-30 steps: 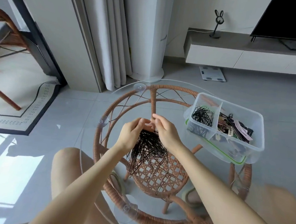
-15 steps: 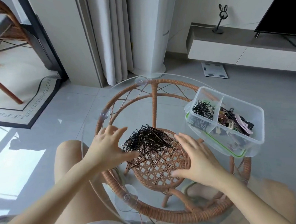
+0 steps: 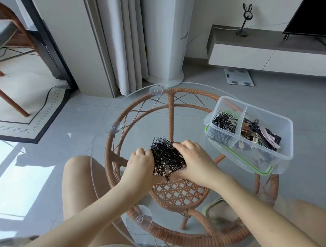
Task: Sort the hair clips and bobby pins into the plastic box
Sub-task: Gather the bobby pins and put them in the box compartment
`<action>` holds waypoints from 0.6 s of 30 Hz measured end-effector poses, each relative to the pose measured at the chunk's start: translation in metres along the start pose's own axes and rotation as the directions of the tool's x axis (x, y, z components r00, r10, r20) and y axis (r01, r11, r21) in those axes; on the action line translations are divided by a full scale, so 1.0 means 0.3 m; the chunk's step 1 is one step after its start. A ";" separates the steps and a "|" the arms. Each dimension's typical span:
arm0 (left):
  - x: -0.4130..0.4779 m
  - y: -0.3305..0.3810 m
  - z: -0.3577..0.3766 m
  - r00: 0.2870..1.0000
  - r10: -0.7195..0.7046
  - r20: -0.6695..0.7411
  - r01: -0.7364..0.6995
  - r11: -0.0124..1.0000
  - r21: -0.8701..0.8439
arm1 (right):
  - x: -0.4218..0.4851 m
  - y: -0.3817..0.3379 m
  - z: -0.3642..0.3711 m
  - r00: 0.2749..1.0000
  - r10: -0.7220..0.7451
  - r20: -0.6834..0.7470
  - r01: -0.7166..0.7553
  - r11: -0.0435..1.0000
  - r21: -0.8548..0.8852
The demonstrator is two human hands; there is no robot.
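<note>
Whereas apart before, hands (image 3: 140,167) (image 3: 196,163) now clasp bobby pins (image 3: 165,158).

We're in a home living room here: a dark television (image 3: 318,16) on a low white console (image 3: 269,59), long pale curtains (image 3: 116,33), a bathroom scale (image 3: 238,77) on grey floor tiles (image 3: 85,121), a glass-topped rattan table (image 3: 195,91)

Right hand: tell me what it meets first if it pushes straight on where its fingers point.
The black bundle of metal bobby pins that the right hand grips; behind it, probably the left hand.
</note>
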State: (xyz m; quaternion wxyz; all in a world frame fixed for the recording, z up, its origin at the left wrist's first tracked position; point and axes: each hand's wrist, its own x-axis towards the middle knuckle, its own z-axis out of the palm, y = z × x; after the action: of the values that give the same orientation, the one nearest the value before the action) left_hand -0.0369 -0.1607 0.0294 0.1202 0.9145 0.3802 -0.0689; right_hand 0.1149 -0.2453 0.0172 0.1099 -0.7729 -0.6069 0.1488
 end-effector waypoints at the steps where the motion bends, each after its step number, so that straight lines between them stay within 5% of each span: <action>1: 0.006 0.003 -0.005 1.000 -0.009 0.000 0.009 1.000 -0.020 | 0.002 -0.006 -0.001 1.000 0.014 0.010 -0.015 0.999 0.044; 10: 0.036 -0.043 -0.065 0.997 -0.064 -0.036 0.052 0.959 -0.277 | -0.019 -0.022 -0.039 0.994 0.107 -0.035 -0.099 0.978 0.186; 18: 0.031 -0.076 -0.115 0.996 -0.067 -0.054 0.049 0.959 -0.278 | -0.042 -0.014 -0.113 0.983 0.124 -0.135 -0.089 0.966 0.243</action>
State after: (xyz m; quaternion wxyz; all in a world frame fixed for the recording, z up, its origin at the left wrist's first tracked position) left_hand -0.0456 -0.1294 0.0567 0.2325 0.8789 0.4163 0.0101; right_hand 0.1207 -0.2562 0.0515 0.2378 -0.7950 -0.5324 0.1672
